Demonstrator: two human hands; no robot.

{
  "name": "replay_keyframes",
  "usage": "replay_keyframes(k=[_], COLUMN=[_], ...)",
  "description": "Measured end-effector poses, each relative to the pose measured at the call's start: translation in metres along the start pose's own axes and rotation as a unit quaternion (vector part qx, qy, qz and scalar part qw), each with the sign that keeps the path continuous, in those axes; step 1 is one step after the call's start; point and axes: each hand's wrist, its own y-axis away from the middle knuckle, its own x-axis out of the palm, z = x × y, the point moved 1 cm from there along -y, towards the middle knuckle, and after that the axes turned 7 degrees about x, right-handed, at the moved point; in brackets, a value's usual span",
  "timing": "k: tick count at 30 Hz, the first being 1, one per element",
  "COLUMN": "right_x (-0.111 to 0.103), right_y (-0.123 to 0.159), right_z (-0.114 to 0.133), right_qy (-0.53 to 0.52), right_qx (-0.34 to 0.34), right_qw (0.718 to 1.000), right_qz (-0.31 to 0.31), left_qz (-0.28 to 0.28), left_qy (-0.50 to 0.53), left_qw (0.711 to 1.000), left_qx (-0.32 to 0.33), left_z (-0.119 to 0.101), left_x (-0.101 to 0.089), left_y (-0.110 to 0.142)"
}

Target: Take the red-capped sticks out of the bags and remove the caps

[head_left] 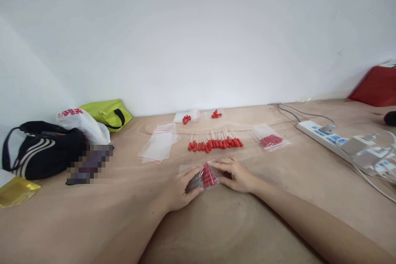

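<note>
My left hand (182,187) has its fingers and thumb around the left side of a clear zip bag (209,175) holding several red-bulbed droppers. On the bag's right edge, my right hand (235,175) pinches it with thumb and fingers. The bag lies low over the table, its red bulbs toward the right. Just beyond it, a row of loose droppers (216,143) points red bulbs toward me. A filled bag of droppers (269,138) lies to the right of the row. Flat clear bags (158,144) are piled to its left.
Red bulbs (186,119) and more red bulbs (216,114) rest on bags by the wall. A power strip (323,134) with chargers and cables stands at right. A black bag (46,148), a white plastic bag (82,126) and a green pouch (108,111) sit at left.
</note>
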Motion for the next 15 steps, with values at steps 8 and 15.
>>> replay_keyframes(k=[8, 15], right_x=[0.004, 0.002], right_y=[-0.006, -0.009], right_z=[0.008, 0.019], right_qy=[-0.071, -0.07], right_qx=[0.04, 0.124], right_qw=[0.997, 0.99], right_qz=[-0.011, 0.005], left_qz=[-0.003, -0.004], left_qy=[0.014, 0.022], left_qw=[1.0, 1.0], left_qx=[-0.001, -0.005], left_z=[0.001, 0.0], left_x=[0.002, 0.001], left_y=[-0.002, -0.003])
